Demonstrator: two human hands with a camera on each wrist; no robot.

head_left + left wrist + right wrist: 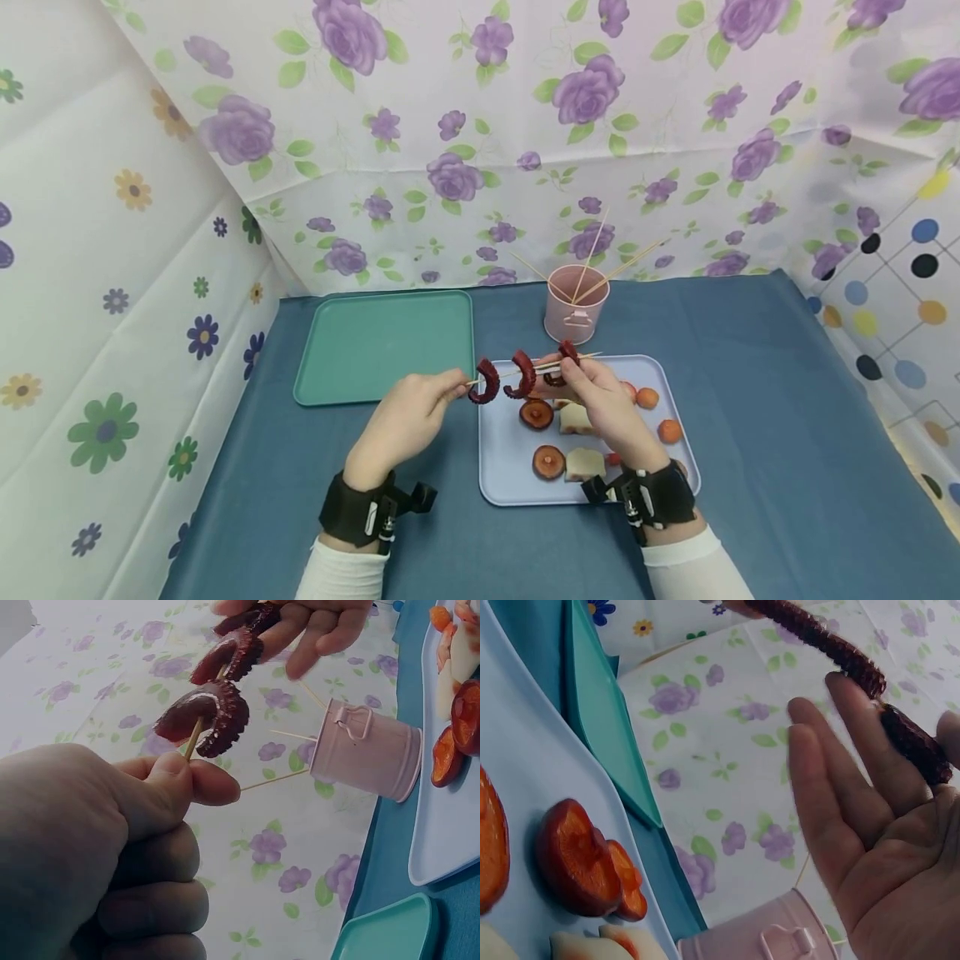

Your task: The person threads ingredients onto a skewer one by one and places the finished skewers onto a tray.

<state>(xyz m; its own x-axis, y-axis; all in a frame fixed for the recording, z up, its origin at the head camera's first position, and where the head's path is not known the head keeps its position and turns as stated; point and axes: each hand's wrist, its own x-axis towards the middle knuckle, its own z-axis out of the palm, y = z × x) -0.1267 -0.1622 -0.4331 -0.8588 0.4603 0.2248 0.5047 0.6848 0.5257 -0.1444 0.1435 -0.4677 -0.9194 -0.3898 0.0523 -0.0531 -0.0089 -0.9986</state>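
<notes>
Head view: beside a green tray, the left hand is pinching the end of a skewer threaded with three dark red curled pieces, while the right hand is gripping the rightmost piece above a blue tray, near a pink cup.

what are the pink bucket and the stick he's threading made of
Pink bucket: looks like thin painted metal, judging by its smooth matte wall, rolled rim and small clasp. Stick: pale, thin and straw-coloured, probably bamboo or wood, like the spare ones standing in the bucket.
</notes>
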